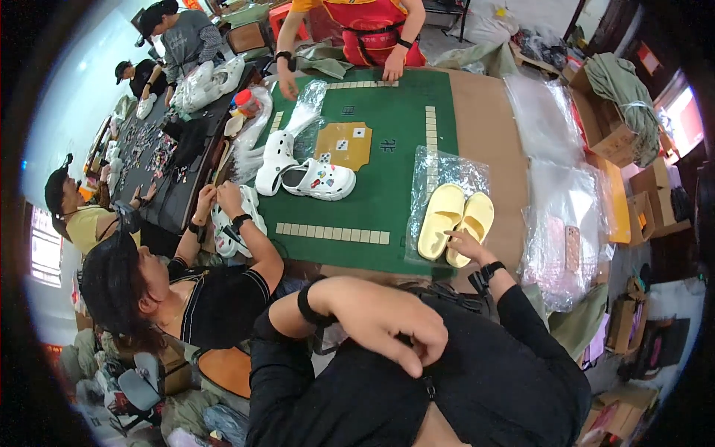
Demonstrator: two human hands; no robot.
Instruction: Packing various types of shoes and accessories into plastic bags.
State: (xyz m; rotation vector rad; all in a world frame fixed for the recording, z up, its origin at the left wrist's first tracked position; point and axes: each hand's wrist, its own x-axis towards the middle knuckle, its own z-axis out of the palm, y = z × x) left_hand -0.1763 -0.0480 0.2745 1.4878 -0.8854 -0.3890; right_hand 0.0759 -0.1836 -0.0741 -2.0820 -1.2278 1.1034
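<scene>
A pair of pale yellow slide sandals lies side by side on a clear plastic bag, at the right edge of the green table mat. My right hand reaches over their near ends. Its index finger is stretched out and touches or hovers just above the slides; the other fingers are partly hidden. In front of my chest hangs my left hand, back upward, by my jacket zipper. Its fingers are loosely bent with the thumb apart, and I see nothing in them.
White clogs with charms stand mid-mat. At left, a person in black handles another white clog; a person in a red apron stands opposite. Clear bags lie at right. Others work at a dark table.
</scene>
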